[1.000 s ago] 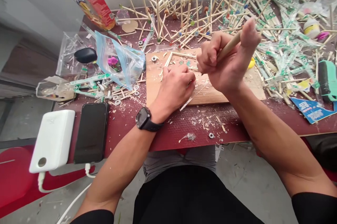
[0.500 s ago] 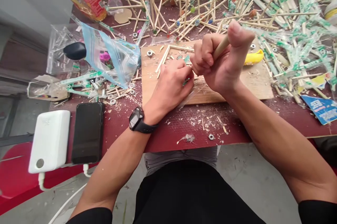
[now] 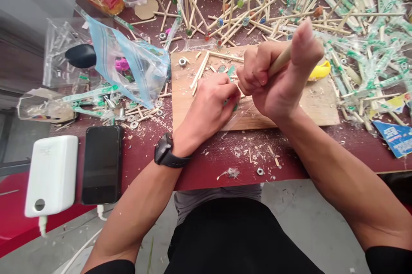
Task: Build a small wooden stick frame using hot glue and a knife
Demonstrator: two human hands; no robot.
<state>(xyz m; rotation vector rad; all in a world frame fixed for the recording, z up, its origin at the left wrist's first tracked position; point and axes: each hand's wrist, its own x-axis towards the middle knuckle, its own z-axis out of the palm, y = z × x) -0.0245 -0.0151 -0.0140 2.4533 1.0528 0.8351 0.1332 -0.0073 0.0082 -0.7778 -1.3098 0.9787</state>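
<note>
My right hand (image 3: 273, 76) is wrapped round a pale wooden stick (image 3: 279, 60), thumb raised along its upper end. The stick's lower end is hidden in the fist. Close beside it, my left hand (image 3: 214, 104) rests low over a wooden board (image 3: 318, 111) with its fingers curled in a pinch. What the left fingers hold is hidden, though a strip of clear plastic (image 3: 236, 117) shows beneath them. Short cut sticks (image 3: 201, 70), wood chips and a metal nut (image 3: 182, 62) lie on the board. Behind my right hand is a yellow curved object (image 3: 320, 71).
Stick structures (image 3: 225, 3) with coloured joints stand at the back. Green-printed wrappers (image 3: 370, 63) heap up on the right. To the left are a zip bag (image 3: 128, 63), a phone (image 3: 102, 164) and a white power bank (image 3: 51, 175). Another nut (image 3: 260, 172) lies near the table edge.
The view has shifted slightly. Both hands keep nearly the same pose and the same grip, with the right fist still close beside the left.
</note>
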